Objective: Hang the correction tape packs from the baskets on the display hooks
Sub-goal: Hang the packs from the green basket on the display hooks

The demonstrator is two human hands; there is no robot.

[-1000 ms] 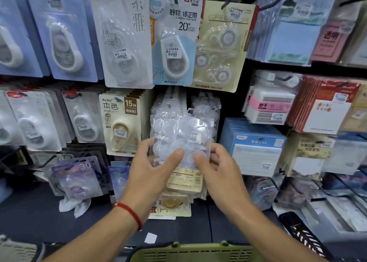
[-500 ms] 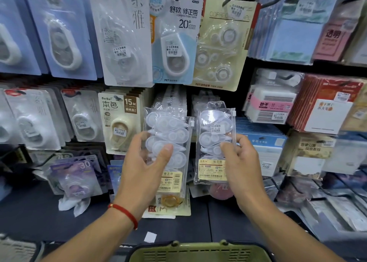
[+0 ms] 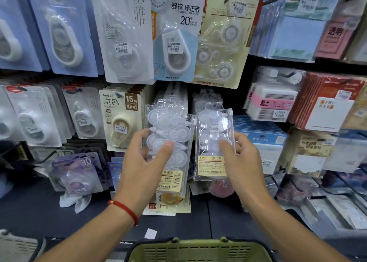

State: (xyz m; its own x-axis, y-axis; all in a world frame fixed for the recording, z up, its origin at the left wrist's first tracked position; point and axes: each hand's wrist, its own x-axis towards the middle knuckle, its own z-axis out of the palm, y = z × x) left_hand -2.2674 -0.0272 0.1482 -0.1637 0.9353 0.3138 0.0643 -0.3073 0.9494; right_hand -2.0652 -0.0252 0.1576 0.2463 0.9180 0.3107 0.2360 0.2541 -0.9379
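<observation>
Head view: packs [image 3: 168,142] slightly farther apart than before

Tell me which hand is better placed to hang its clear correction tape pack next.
Probably the right hand: its clear zip pack is held upright just below the hanging row of matching clear packs. The left hand's pack sits slightly lower.

Clear packs [image 3: 168,142] with yellow labels, red wrist cord [image 3: 127,211], olive-green slotted basket [image 3: 198,250], dark shelf [image 3: 39,212].

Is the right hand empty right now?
No, the right hand grips a clear correction tape pack, thumb across its front.
</observation>
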